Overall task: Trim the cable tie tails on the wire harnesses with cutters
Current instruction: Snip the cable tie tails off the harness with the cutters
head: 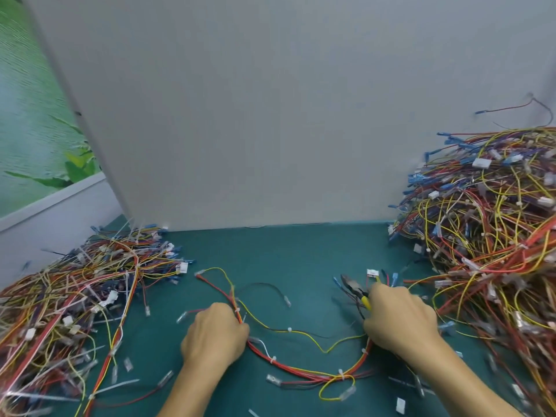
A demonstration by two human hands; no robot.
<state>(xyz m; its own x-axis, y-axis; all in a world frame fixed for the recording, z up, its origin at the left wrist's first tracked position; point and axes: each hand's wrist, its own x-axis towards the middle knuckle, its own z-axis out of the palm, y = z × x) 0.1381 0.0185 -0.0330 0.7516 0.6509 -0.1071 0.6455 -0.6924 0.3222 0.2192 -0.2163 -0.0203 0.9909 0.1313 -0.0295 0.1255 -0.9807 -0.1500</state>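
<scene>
We find a loose wire harness [288, 367], red, yellow and black strands bound with white ties, lying on the green mat [285, 251] between both hands. The left hand [215, 335] grips its red bundle. The right hand [400, 320] is curled round yellow-handled cutters [356, 288], hiding most of the handles. The tie tails are too blurred to judge.

The teal counter [288, 251] bears a harness heap [75, 296] at left, a taller heap [493, 230] at right, one spread harness [301, 368] between.

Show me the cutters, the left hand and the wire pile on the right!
cutters [355, 288], head view, black cutting head.
left hand [215, 335], head view, back of hand.
right wire pile [487, 236], head view, tangled middle.
</scene>
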